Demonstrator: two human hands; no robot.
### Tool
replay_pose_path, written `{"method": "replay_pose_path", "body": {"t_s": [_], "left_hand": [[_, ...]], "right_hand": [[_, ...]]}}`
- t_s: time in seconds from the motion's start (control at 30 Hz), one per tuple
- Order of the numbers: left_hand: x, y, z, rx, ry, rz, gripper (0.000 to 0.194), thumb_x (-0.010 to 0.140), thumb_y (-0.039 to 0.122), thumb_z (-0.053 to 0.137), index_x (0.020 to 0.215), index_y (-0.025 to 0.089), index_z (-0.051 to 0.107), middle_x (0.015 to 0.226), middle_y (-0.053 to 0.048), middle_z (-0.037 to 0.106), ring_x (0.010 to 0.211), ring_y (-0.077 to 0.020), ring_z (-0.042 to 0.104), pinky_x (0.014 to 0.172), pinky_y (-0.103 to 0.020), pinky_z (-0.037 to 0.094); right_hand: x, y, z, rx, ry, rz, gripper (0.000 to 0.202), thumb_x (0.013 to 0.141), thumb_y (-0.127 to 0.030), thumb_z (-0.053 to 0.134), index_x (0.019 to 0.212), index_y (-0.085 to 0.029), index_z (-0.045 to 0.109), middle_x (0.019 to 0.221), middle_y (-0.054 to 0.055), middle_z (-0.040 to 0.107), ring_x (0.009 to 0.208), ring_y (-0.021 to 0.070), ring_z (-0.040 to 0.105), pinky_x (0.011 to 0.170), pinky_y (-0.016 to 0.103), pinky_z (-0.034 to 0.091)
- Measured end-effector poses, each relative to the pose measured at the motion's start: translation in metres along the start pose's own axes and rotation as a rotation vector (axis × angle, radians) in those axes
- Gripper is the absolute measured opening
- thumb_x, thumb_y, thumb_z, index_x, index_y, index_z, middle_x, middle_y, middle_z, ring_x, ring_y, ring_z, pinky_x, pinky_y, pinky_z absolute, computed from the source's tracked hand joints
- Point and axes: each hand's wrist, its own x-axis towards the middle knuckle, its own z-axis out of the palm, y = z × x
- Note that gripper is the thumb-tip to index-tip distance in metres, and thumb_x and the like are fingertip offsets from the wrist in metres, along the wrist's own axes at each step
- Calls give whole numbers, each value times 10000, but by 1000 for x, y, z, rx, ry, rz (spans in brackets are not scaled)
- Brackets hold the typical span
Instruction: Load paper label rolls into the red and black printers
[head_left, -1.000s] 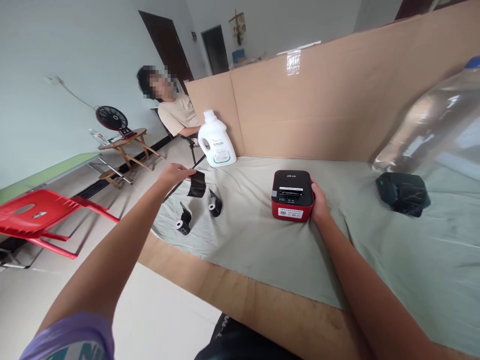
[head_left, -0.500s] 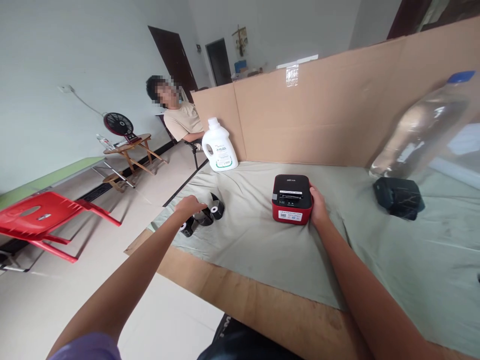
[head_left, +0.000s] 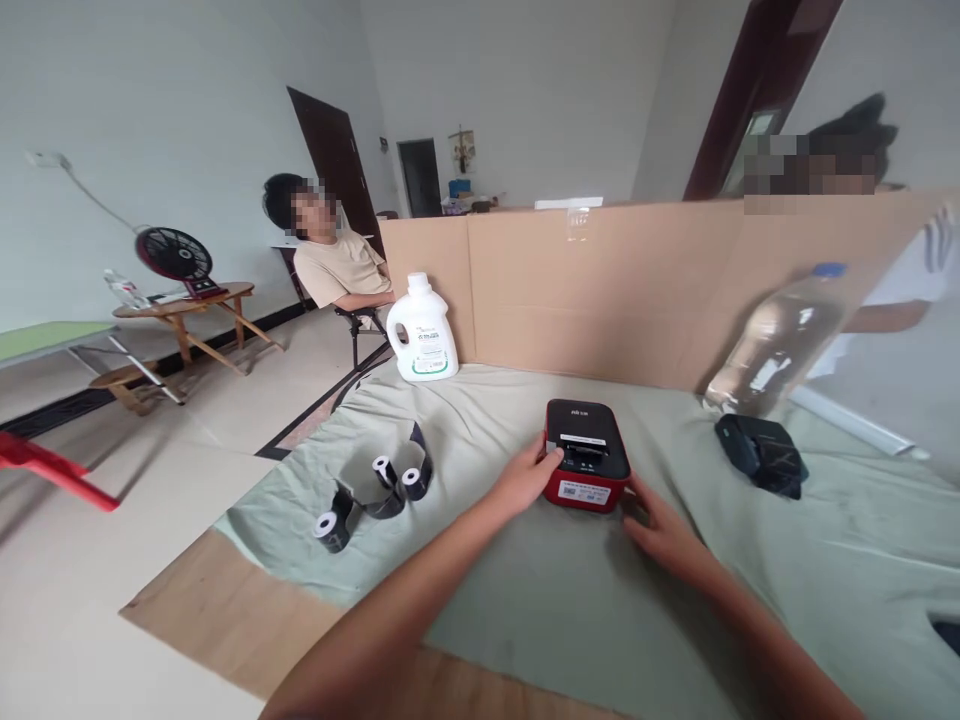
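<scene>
The red and black printer (head_left: 585,455) sits flat on the green cloth (head_left: 517,610), to the right of the white jug (head_left: 425,345) and nearer to the person. The left grip (head_left: 521,478) is bent around the printer's side, with its thumb on the top edge, so it has hold of that edge. The right grip (head_left: 660,530) is loose and about half open, with its fingertips at the other side and nothing held inside it. To hold the printer well, both hands should press the same amount, low on the sides. The thumb is best on the hard edge, away from the slot and the little marks beside it. A hard push from just one side could make the printer turn or bunch up the soft cloth. Three dark rolls (head_left: 332,532) with loose tails lie in front of the white jug, so the left elbow needs to go gently there.
</scene>
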Motion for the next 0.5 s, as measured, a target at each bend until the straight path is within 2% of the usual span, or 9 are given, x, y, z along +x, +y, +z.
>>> {"method": "replay_pose_path", "body": {"t_s": [0.1,0.2,0.27,0.37,0.43,0.5], "left_hand": [[-2,-6,-11,-31,-4,-36,512,913,418,521,1400,274,584,1381,-29,637,1310,-286,565,1147,-448,399],[-3,-4,-47,-72,69,-31,460,923,427,506,1344,291,634,1309,-17,685,1237,-287,621,1112,-456,438],[-1,-3,-84,-93,140,3,441,929,469,502,1300,297,667,1262,-20,711,1178,-288,657,1066,-453,480],[8,-3,-153,-60,298,31,413,913,484,515,1207,277,718,1192,-40,742,1118,-292,682,992,-439,525],[18,-5,-198,-50,412,-8,382,889,452,524,1107,230,746,1098,-64,768,1047,-291,703,945,-424,542],[29,-8,-235,-71,502,-91,350,858,416,527,1008,187,745,992,-75,780,960,-278,715,893,-400,552]], "right_hand": [[2,-20,4,-219,38,-11,536,760,-377,718,1284,-321,621,1246,88,706,1000,346,714,885,548,586],[30,-48,30,-277,73,-41,479,786,-424,708,1250,-333,630,1148,76,738,880,333,718,787,537,602],[57,-67,61,-214,59,-93,511,798,-417,706,1294,-349,605,1162,65,731,893,325,712,777,517,602],[100,-89,123,-95,25,-189,531,850,-396,657,1369,-359,550,1251,57,694,1024,320,688,855,496,585],[130,-96,170,-82,26,-231,525,867,-381,626,1383,-349,532,1275,56,680,1087,323,663,915,509,557],[157,-98,213,-62,36,-237,566,862,-367,625,1412,-312,506,1259,79,684,1112,335,647,954,517,528]]}}
